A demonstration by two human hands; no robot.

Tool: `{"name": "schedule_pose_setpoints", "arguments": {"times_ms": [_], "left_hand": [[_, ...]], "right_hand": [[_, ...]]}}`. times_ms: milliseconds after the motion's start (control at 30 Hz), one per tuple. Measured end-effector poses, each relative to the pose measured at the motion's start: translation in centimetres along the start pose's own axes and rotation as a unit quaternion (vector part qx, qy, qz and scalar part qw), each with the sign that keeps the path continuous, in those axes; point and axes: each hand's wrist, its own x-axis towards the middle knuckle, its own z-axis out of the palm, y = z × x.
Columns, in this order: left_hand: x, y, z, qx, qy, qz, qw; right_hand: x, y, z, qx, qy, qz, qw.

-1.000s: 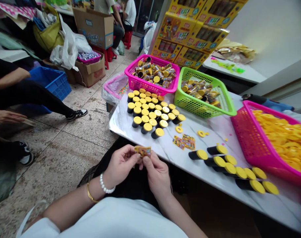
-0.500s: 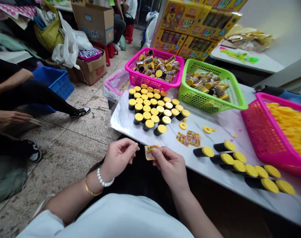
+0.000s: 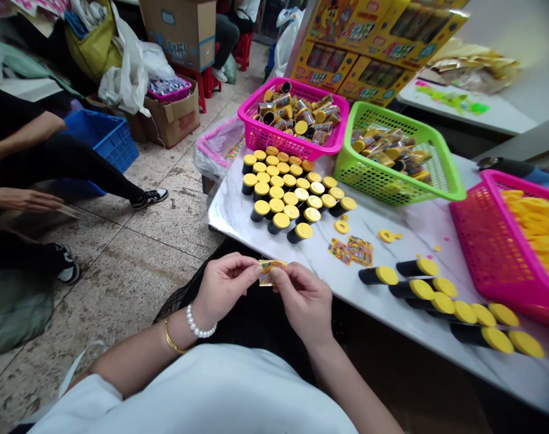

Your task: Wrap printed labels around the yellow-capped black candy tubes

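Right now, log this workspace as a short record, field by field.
Left hand: at the left edge of a small yellow printed sheet
Right hand: thumb over the same sheet's right side
Surface: white marbled table
On it: two groups of black cylinders with yellow lids; flat printed pieces; yellow plastic rings
Baskets: pink plastic basket and green plastic basket, both holding yellow-capped containers; second pink plastic basket holding yellow parts

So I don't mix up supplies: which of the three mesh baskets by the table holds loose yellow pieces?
The right-hand pink basket. It alone holds loose yellow pieces; the green basket and left-hand pink basket hold printed tubes.
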Motion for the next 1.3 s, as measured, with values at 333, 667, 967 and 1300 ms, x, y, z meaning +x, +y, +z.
{"name": "schedule_pose_setpoints", "arguments": {"times_ms": [333, 667, 967, 1300], "left_hand": [[0.9, 0.0, -1.5, -0.063, -0.043, -0.181, 0.981], [1.8, 0.7, -0.6, -0.112, -0.081, -0.231, 0.963], [3.7, 1.2, -0.1, -0.250, -0.036, -0.270, 0.929], [3.6, 1.4, 1.6, -0.302, -0.084, -0.295, 0.903]], "right_hand": [[0.2, 0.1, 0.5, -0.048, -0.037, -0.080, 0.995], [5.6, 1.4, -2.2, -0.293, 0.174, -0.183, 0.922], [3.2, 0.8, -4.0, 0.200, 0.105, 0.069, 0.972], [1.9, 0.2, -3.1, 0.231, 0.046, 0.076, 0.969]]}}
